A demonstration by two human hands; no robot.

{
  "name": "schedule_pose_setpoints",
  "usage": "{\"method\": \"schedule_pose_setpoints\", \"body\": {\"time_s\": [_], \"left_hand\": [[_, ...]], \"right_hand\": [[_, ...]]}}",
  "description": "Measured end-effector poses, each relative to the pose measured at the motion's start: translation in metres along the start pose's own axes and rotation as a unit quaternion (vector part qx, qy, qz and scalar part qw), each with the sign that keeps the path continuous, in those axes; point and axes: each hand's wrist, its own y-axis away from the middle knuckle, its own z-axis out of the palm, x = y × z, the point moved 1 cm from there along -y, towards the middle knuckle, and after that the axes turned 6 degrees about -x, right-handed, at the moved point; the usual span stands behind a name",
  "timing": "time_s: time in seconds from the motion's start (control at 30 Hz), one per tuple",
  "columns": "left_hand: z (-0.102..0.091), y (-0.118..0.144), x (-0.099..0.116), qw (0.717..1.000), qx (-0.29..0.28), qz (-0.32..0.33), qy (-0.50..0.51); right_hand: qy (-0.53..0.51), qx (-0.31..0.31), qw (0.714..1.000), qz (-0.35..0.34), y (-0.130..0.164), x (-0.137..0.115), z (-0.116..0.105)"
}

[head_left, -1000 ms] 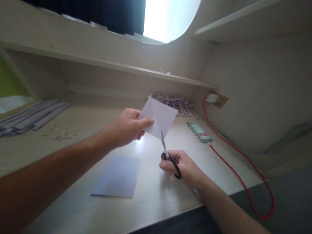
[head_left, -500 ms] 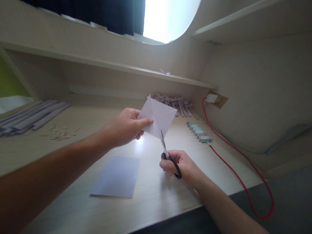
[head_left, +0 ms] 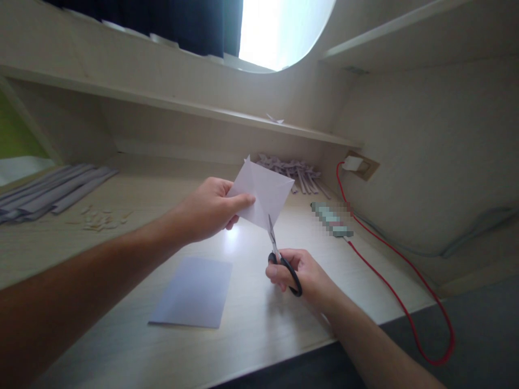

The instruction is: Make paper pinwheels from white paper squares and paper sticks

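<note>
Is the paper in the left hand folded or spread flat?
Folded. The paper held by the left hand shows crease lines and a layered corner at its top; the scissors meet its lower edge.

A folded white sheet of paper (head_left: 263, 192) is held up above the table, tilted like a diamond with creases running across it, one corner pointing up. A small pair of scissors (head_left: 280, 259) with black handles and slim metal blades stands nearly upright below it, the blade tips meeting the paper's lower corner.
</note>
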Motion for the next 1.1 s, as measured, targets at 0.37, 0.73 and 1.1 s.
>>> {"method": "schedule_pose_setpoints", "body": {"time_s": [0.37,0.73,1.1], "left_hand": [[-0.0005,-0.0004,0.0001,1.0,-0.002,0.001,-0.002],[-0.002,-0.0023,-0.0054,1.0,-0.003,0.009,-0.007],[0.0047,-0.0013,-0.0067,0.998,-0.054,0.003,-0.012]], "right_hand": [[0.017,0.012,1.0,0.001,0.0022,-0.0018,0.0023],[0.033,0.03,0.999,0.027,0.0029,-0.004,0.002],[0.027,0.016,0.999,0.014,0.0026,0.0004,0.0019]]}}
